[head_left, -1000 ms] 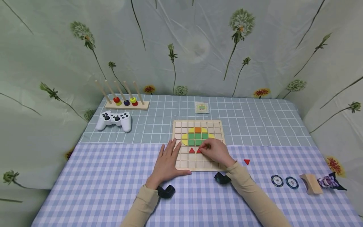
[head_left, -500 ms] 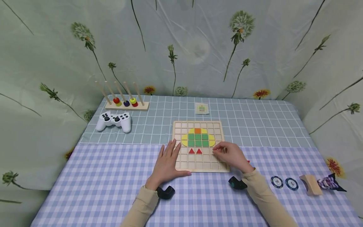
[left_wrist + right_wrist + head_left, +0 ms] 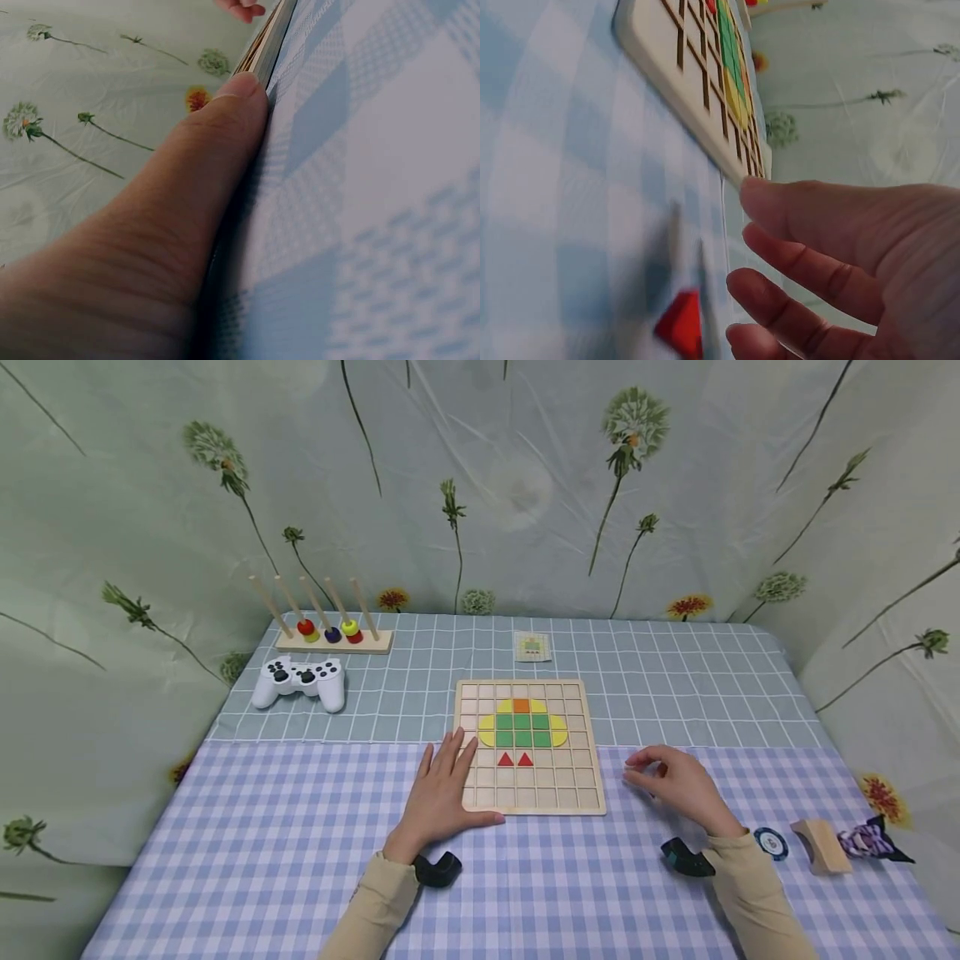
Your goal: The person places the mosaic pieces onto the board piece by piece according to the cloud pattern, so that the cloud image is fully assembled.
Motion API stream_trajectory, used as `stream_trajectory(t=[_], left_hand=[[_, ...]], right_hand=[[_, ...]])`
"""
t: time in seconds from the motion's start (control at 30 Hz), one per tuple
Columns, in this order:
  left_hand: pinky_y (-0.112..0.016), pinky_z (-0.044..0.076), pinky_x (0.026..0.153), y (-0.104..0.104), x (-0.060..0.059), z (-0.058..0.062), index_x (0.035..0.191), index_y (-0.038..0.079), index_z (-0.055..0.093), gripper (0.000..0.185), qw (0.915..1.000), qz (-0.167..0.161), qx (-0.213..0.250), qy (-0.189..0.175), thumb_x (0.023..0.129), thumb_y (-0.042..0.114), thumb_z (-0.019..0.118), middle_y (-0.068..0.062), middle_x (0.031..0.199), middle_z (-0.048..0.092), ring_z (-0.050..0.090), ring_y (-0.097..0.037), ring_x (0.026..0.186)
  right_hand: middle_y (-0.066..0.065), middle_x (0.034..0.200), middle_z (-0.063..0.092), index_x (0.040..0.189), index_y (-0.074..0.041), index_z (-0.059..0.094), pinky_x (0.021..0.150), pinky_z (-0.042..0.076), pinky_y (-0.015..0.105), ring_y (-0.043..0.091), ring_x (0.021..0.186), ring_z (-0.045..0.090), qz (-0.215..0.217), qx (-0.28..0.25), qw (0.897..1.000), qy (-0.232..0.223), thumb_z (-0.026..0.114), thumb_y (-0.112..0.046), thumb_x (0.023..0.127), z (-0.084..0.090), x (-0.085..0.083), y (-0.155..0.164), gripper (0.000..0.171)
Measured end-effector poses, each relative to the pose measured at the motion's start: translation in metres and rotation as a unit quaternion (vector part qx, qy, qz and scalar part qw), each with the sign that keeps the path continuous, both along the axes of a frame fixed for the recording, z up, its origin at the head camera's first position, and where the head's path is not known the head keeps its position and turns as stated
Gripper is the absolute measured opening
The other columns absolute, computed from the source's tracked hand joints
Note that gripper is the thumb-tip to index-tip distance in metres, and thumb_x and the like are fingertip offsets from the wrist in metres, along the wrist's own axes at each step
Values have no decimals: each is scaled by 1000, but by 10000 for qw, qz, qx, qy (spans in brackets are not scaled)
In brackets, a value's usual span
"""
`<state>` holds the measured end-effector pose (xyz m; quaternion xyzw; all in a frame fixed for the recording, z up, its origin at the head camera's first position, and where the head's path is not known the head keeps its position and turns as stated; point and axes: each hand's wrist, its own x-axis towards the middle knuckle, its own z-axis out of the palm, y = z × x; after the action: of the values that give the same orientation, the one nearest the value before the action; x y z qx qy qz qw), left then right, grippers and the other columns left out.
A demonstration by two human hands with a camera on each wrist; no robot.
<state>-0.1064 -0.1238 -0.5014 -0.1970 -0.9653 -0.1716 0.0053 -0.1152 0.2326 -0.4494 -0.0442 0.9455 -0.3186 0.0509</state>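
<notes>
A wooden grid board [image 3: 570,789] lies on the cloth, with green squares [image 3: 522,730], yellow rounded pieces [image 3: 487,731], an orange square [image 3: 521,706] and two red triangles [image 3: 515,760] set in its cells. My left hand [image 3: 441,785] rests with spread fingers on the board's left side, its thumb along the front edge. Right of the board, my right hand [image 3: 678,785] hovers over the cloth with nothing between thumb and fingers. A loose red triangle [image 3: 681,326] lies near the right fingers in the right wrist view; in the head view the hand hides it.
A small pattern card [image 3: 532,647] lies behind the board. At the back left are a peg rack with coloured beads [image 3: 337,643] and a white game controller [image 3: 300,682]. On the right lie a poker chip [image 3: 771,843], a wooden arch block [image 3: 823,847] and a purple packet [image 3: 873,841].
My right hand has left the second red triangle on the board and moved right, off the board, now covering the loose triangle and one poker chip. The left hand has stayed in place.
</notes>
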Motion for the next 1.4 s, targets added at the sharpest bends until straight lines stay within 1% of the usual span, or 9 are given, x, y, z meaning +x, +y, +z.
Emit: stream_trajectory(t=[0.1,0.23,0.4,0.63,0.73,0.87,0.97,1.1,1.4], left_hand=[[-44,-1,113,0,0,0,153,12,17,119,10000,-5,-7,-2,66,83,55,-10,158,7,0,-23,143],[-44,-1,113,0,-1,-1,153,12,16,119,10000,-8,-23,13,66,84,55,-10,158,6,0,-23,143],[-43,-2,113,0,-1,-2,153,12,16,119,10000,-15,-18,66,66,83,56,-10,158,7,0,-23,143],[-43,-2,113,0,0,-1,153,11,18,119,9999,-28,69,133,66,81,58,-11,157,9,2,-24,143],[-45,1,113,0,0,-1,152,9,21,118,9996,-54,113,240,66,81,58,-13,157,12,5,-26,143],[-48,5,113,0,0,-1,151,7,24,118,9992,-84,160,367,66,82,57,-15,156,15,9,-28,143],[-47,4,113,0,0,-1,151,7,24,119,9992,-81,150,352,65,82,57,-15,156,15,8,-27,143],[-45,1,113,0,0,0,152,9,21,119,9996,-54,92,243,65,81,59,-13,157,12,5,-25,143],[-46,2,113,0,0,-1,152,10,20,119,9998,-60,42,185,66,82,57,-13,157,11,6,-26,143]], right_hand=[[2,85,62,93,-6,71,54,37,30,17,65,45,-93,177,9998,-31,78,-21,78,-1,4,8,22],[3,85,61,93,-4,71,56,36,30,17,67,45,-47,248,9997,-27,81,-20,75,-2,8,16,26],[3,86,62,95,-4,71,57,36,30,16,67,44,93,183,9997,-114,81,-19,74,-6,13,20,28],[0,84,58,94,-5,70,57,38,27,16,68,45,387,160,9991,-22,82,-14,72,-5,16,23,27],[1,86,60,95,-5,71,57,38,27,15,67,45,350,140,9993,-83,82,-14,73,-5,18,25,26],[1,83,62,94,-5,72,56,37,28,16,65,45,161,184,9995,-213,80,-14,75,-5,20,27,23],[0,80,61,92,-5,72,54,35,29,16,64,44,-38,202,9993,-302,79,-15,77,-6,20,26,20],[0,78,60,89,-5,69,53,34,27,16,62,43,-87,78,9996,-273,78,-14,77,-8,19,24,17],[-1,69,53,86,-6,64,51,36,25,14,60,44,201,-370,9990,-135,75,-4,76,-10,16,13,15]])
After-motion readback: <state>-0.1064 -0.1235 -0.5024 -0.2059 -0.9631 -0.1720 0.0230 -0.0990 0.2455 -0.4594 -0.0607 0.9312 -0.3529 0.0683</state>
